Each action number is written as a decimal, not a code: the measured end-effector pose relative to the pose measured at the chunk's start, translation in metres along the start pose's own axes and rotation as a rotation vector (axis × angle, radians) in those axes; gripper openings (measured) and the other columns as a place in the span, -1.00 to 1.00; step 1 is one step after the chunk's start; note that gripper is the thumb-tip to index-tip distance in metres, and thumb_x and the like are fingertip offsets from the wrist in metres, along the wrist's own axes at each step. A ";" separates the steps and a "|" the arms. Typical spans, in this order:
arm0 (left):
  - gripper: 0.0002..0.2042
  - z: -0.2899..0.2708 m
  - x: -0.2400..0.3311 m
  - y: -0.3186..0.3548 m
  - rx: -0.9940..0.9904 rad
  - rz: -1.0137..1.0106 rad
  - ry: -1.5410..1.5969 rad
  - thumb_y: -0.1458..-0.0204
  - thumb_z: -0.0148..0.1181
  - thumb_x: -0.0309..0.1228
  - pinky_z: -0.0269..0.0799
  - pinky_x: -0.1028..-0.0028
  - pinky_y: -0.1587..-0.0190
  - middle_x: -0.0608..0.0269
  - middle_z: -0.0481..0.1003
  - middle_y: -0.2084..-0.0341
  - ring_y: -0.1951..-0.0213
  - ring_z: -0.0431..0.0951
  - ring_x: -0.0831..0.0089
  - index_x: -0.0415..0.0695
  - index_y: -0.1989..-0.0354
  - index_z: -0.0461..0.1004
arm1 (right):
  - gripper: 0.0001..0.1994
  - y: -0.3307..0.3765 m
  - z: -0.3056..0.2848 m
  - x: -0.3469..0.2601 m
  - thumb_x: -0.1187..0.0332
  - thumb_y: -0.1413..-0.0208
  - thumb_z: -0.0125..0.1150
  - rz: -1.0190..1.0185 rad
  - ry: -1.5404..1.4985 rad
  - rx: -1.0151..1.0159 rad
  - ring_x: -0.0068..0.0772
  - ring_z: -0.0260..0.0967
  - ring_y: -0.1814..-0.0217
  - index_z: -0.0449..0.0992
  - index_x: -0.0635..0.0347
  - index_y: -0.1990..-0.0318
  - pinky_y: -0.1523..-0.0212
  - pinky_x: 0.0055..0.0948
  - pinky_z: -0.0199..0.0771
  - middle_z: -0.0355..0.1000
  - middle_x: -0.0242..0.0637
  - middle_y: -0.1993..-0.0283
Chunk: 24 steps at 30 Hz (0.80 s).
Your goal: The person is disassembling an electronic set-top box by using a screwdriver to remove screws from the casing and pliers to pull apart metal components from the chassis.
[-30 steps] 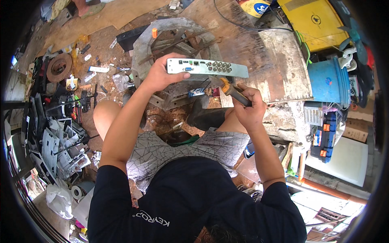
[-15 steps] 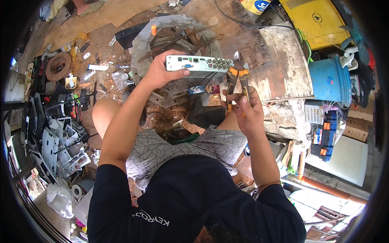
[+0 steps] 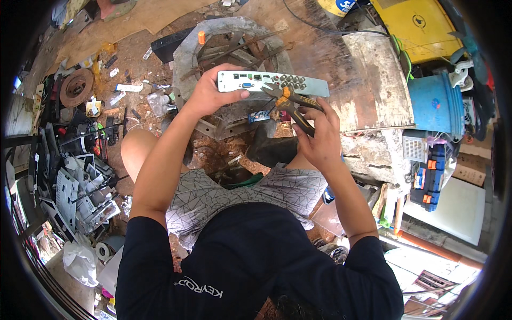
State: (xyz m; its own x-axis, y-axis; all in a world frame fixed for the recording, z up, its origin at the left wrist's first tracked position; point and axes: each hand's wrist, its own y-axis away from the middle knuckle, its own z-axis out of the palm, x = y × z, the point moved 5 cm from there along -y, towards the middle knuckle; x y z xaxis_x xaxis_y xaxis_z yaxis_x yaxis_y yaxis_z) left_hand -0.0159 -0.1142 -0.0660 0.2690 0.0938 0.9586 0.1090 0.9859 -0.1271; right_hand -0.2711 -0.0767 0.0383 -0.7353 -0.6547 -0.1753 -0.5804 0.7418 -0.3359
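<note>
My left hand point(image 3: 213, 92) grips the left end of a flat electronics box point(image 3: 314, 87), thumb across its pale rear panel. Along that panel run a blue video port, small sockets and a double row of round jacks. In my right hand point(image 3: 321, 128) are side-cutting pliers point(image 3: 290, 104) with yellow and black handles, the handles spread apart. Their jaws reach left, in front of the panel near the blue port; I cannot tell whether they touch it. Dark wires hang below the box, partly behind the pliers.
Under the box stands a round grey metal frame point(image 3: 186, 53) with an orange cap point(image 3: 201, 37) on its rim. A worn wooden board point(image 3: 368, 80) lies to the right, beside a blue bucket point(image 3: 434, 104) and a yellow case point(image 3: 416, 26). Scrap parts point(image 3: 80, 186) pile up at the left.
The pliers have swung from upright at the box's right end to pointing left, jaws now before the panel's middle. My right hand has turned with them; the left hand barely moved.
</note>
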 end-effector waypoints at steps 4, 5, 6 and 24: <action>-0.52 -0.001 -0.003 -0.001 -0.008 0.007 -0.033 0.08 0.48 -0.46 0.48 0.55 0.16 0.33 0.59 0.20 0.21 0.54 0.63 -0.21 -0.04 0.47 | -0.66 -0.005 0.005 -0.007 0.35 0.04 0.39 0.012 -0.016 -0.013 0.06 0.22 -0.33 0.44 0.12 0.11 -0.25 0.05 0.12 0.50 -0.28 -0.02; -0.51 -0.002 -0.003 -0.001 -0.012 0.011 -0.039 0.08 0.47 -0.49 0.48 0.57 0.22 0.35 0.57 0.20 0.24 0.53 0.65 -0.20 -0.06 0.45 | -0.66 -0.006 0.006 -0.008 0.35 0.05 0.39 0.003 -0.023 -0.013 0.07 0.21 -0.33 0.44 0.12 0.11 -0.26 0.06 0.10 0.50 -0.28 -0.02; -0.51 -0.002 -0.004 -0.001 -0.010 0.011 -0.045 0.08 0.47 -0.49 0.48 0.57 0.22 0.35 0.57 0.20 0.24 0.53 0.65 -0.20 -0.06 0.45 | -0.66 -0.007 0.006 -0.008 0.35 0.05 0.39 -0.006 -0.031 -0.013 0.08 0.21 -0.33 0.44 0.12 0.12 -0.27 0.06 0.08 0.50 -0.28 -0.02; -0.53 -0.001 0.001 -0.001 0.023 0.000 -0.081 0.10 0.53 -0.36 0.48 0.50 0.04 0.30 0.62 0.21 0.15 0.56 0.59 -0.20 0.01 0.52 | -0.31 0.011 0.031 -0.003 0.45 0.04 0.48 0.861 -1.205 -0.237 -0.45 0.48 0.07 0.20 0.22 -0.23 0.30 -0.49 0.56 0.40 -0.22 0.09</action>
State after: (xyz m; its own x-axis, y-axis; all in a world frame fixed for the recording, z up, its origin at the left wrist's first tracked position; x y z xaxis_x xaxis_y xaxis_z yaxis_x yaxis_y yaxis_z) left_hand -0.0145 -0.1149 -0.0657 0.1901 0.1037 0.9763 0.0872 0.9887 -0.1220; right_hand -0.2645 -0.0706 0.0066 -0.2186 0.3467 -0.9121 -0.2597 0.8803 0.3969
